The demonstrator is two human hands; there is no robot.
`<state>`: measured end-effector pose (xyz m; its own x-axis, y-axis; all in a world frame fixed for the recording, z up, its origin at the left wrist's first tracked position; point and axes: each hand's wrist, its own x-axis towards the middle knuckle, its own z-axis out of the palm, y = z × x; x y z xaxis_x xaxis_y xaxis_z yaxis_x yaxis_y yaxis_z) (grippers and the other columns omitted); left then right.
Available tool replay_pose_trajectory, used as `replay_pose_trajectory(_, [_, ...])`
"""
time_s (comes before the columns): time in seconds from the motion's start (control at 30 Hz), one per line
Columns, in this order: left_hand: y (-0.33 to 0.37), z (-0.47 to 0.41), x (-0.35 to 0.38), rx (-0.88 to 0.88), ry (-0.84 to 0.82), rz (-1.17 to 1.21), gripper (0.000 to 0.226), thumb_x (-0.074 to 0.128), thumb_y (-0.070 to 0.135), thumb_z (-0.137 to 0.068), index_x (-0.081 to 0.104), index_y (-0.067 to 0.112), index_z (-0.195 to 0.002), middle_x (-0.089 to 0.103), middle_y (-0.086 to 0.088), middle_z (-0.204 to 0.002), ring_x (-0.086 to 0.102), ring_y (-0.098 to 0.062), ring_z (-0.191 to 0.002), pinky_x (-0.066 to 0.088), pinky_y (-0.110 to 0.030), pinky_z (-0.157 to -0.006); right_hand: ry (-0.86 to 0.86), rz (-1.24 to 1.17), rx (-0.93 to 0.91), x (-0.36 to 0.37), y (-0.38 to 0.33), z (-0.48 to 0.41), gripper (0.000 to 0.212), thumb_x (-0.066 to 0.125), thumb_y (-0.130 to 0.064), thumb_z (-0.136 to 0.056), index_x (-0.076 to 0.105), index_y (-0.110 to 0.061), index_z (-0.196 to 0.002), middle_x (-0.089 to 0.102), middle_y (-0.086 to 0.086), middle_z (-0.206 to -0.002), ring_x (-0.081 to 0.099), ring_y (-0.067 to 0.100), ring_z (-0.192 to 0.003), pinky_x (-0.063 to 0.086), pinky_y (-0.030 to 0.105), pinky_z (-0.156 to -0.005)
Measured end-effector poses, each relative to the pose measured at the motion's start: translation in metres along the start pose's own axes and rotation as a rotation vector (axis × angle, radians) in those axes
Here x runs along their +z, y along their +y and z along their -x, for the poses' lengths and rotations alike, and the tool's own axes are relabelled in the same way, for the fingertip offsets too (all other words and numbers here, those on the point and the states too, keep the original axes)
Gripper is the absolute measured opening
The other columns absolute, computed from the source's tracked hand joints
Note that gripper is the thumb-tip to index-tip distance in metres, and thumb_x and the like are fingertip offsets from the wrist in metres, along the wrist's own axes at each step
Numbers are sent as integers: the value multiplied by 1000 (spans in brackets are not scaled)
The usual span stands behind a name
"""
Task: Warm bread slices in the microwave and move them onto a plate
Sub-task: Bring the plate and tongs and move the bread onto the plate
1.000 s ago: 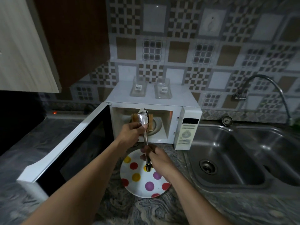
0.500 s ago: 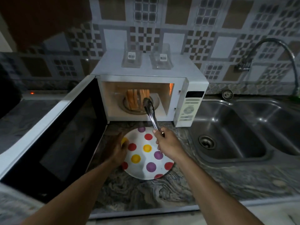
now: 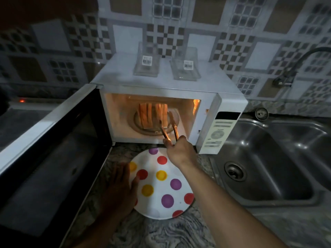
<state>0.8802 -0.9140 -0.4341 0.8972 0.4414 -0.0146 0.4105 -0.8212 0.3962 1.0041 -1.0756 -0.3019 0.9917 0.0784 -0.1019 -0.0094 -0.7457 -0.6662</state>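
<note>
Gripping tongs [image 3: 169, 130] in right hand [image 3: 180, 151], arms spread around right group of bread slices [image 3: 153, 115]; hard to tell whether touching. Standing upright, 2 groups, on turntable [image 3: 136, 122] inside open microwave [image 3: 179, 86]; count blurred by orange glow. Resting left hand [image 3: 118, 187] flat on counter [image 3: 170, 231], fingers straight, dim, thumb at plate [image 3: 157, 187] rim.

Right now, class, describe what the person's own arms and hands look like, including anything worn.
The right forearm and left forearm are bare up to the frame's edge: no sleeves, gloves or watch. No ring or marking shows on the right hand. The left hand lies in shadow, so small details there cannot be told.
</note>
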Motion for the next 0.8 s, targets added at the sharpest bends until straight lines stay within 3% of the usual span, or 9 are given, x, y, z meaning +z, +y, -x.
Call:
replay_pose_trajectory(0.1, [0, -1, -3, -18, 23, 40, 91, 4, 72, -82, 27, 24, -155, 33, -5, -159, 36, -29, -142, 30, -48, -114, 5, 24, 22, 9, -10, -19, 47, 54, -48, -98, 51, -5, -117, 65, 16, -118, 63, 37, -106, 41, 33, -67])
replay_pose_trajectory(0.2, [1, -1, -4, -21, 17, 14, 90, 6, 72, -82, 27, 25, -155, 33, -2, -158, 38, -29, -141, 28, -47, -116, -4, 12, 32, 18, -15, -32, 49, 57, -45, -97, 49, -2, -120, 63, 19, -122, 61, 38, -111, 45, 35, -76])
replay_pose_trajectory(0.3, [-1, -2, -4, -14, 32, 56, 87, 11, 73, -84, 30, 25, -154, 39, -2, -155, 43, -29, -137, 37, -46, -110, -25, 12, 60, 23, -17, -39, 49, 58, -42, -97, 49, -1, -123, 62, 19, -125, 60, 36, -115, 45, 33, -80])
replay_pose_trajectory(0.4, [-3, -4, -2, -14, 40, 41, 86, 11, 75, -85, 30, 25, -153, 40, -1, -154, 41, -26, -139, 34, -49, -113, -24, 37, 89, 24, -19, -44, 43, 58, -38, -98, 51, -3, -121, 62, 17, -123, 61, 34, -113, 46, 33, -80])
replay_pose_trajectory(0.53, [-2, -6, -2, -27, 41, -30, 87, 6, 76, -85, 29, 28, -154, 36, 1, -157, 31, -21, -145, 16, -49, -120, -26, 52, 81, 26, -24, -50, 31, 57, -30, -96, 56, -6, -117, 64, 13, -118, 64, 33, -107, 53, 36, -84])
replay_pose_trajectory(0.63, [0, -4, -4, -41, 34, -40, 87, 6, 74, -83, 25, 30, -155, 35, 2, -158, 36, -23, -142, 21, -45, -117, -26, 32, 64, 27, -29, -53, 35, 61, -33, -92, 61, -6, -113, 67, 13, -111, 67, 33, -100, 58, 43, -86])
replay_pose_trajectory(0.8, [3, -4, -7, -28, 38, 4, 86, 11, 73, -84, 31, 27, -153, 41, -1, -154, 42, -26, -139, 33, -44, -111, -28, 25, 58, 30, -31, -59, 37, 61, -37, -92, 64, -8, -114, 66, 12, -113, 65, 31, -103, 55, 37, -85])
